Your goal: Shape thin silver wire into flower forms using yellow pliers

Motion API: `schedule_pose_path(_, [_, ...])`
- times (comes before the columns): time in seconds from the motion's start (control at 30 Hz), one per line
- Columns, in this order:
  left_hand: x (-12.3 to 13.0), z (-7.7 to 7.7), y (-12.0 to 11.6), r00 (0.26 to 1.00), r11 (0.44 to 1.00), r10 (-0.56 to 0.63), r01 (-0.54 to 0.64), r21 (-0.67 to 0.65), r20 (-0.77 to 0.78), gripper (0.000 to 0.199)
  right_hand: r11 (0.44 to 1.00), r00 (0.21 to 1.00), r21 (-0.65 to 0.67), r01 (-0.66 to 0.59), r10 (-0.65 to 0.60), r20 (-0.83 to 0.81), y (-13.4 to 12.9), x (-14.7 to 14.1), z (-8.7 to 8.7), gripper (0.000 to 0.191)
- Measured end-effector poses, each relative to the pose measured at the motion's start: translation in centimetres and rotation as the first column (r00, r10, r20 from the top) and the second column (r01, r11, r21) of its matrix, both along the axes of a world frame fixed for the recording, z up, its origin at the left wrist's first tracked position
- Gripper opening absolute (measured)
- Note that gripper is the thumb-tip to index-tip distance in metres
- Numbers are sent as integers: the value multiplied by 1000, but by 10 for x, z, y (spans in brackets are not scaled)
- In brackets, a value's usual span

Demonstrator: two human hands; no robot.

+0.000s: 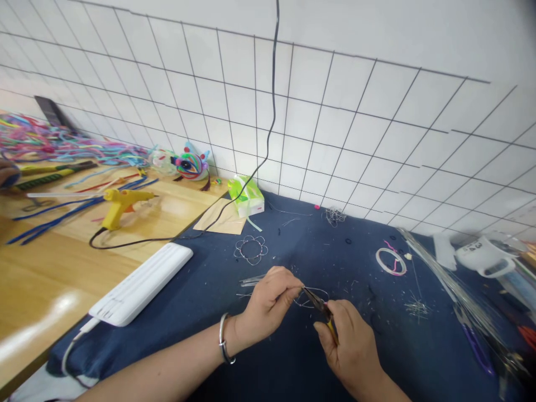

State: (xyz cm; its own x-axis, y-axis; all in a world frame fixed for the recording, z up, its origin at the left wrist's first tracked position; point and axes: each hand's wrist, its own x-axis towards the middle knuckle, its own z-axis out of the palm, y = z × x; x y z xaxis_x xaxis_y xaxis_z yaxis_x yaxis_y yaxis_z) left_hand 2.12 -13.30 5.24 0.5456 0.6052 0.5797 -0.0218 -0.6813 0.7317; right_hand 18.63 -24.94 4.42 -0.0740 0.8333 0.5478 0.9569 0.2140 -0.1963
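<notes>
Over the dark blue cloth (pixel 293 357), my left hand (pixel 272 301) pinches a thin wire piece (pixel 307 306) bent into a loop. In my right hand (pixel 354 343) are needle-nose pliers (pixel 316 301) with yellow handles, their tips touching the wire beside my left fingertips. Whether the jaws are closed on the wire is too small to tell. Beyond my left hand lies a flower-shaped wire frame (pixel 251 249) with rounded petals. Several straight wire lengths (pixel 250 281) rest partly hidden behind that hand.
On the left stand a white power strip (pixel 142 283) and a yellow glue gun (pixel 122 206) with its cord. A green tissue pack (pixel 246 195) sits near the wall. To the right are a tape ring (pixel 391 262), long wire bundle (pixel 444 279), purple-handled scissors (pixel 475 340) and white mug (pixel 486 257).
</notes>
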Motion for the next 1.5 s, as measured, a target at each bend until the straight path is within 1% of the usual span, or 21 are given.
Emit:
schedule_pose_path(0.17, [1, -4, -3, 1000, 999, -3, 4, -35, 13, 13, 1000, 1000, -17, 11, -11, 7, 0, 1, -3, 24])
schedule_pose_path(0.27, [2, -5, -4, 1000, 999, 1, -1, -43, 7, 13, 998, 1000, -55, -5, 4, -20, 0, 2, 1, 20])
schedule_pose_path(0.37, [2, -6, -4, 1000, 999, 4, -4, -42, -2, 14, 991, 994, -126, -35, 21, -109, 0, 3, 7, 17])
schedule_pose_path(0.5, [2, -8, -3, 1000, 1000, -4, 4, -31, 8, 13, 964, 961, -244, -107, 37, -273, 2, 5, 15, 17])
schedule_pose_path(0.57, [3, -8, -3, 1000, 999, -8, 8, -37, 8, 13, 957, 957, -268, -109, 29, -287, 2, 5, 14, 17])
schedule_pose_path(0.63, [3, -7, -3, 1000, 998, -7, 6, -54, -4, 12, 968, 976, -242, -60, 6, -218, 2, 5, 11, 17])
schedule_pose_path(0.73, [3, -5, -3, 999, 995, -12, 9, -97, -29, 12, 992, 999, -123, 26, -31, -39, 1, 6, 5, 22])
schedule_pose_path(0.8, [3, -4, -4, 999, 992, -23, 19, -128, -37, 13, 997, 998, -55, 50, -47, 52, 0, 7, 3, 26])
schedule_pose_path(0.87, [4, -5, -4, 999, 988, -34, 29, -153, -31, 13, 998, 994, -26, 53, -50, 95, 0, 9, 3, 28])
schedule_pose_path(1.1, [6, -12, -2, 996, 979, -70, 79, -189, 54, 13, 1000, 996, -20, 13, -12, 87, 1, 11, 5, 27])
schedule_pose_path(1.33, [7, -10, -2, 986, 970, -106, 131, -207, 125, 14, 999, 996, 29, -21, 18, 84, 1, 12, 1, 27])
schedule_pose_path(1.5, [9, -9, -3, 979, 963, -122, 157, -219, 163, 14, 998, 996, 28, -48, 46, 72, 0, 14, -1, 28])
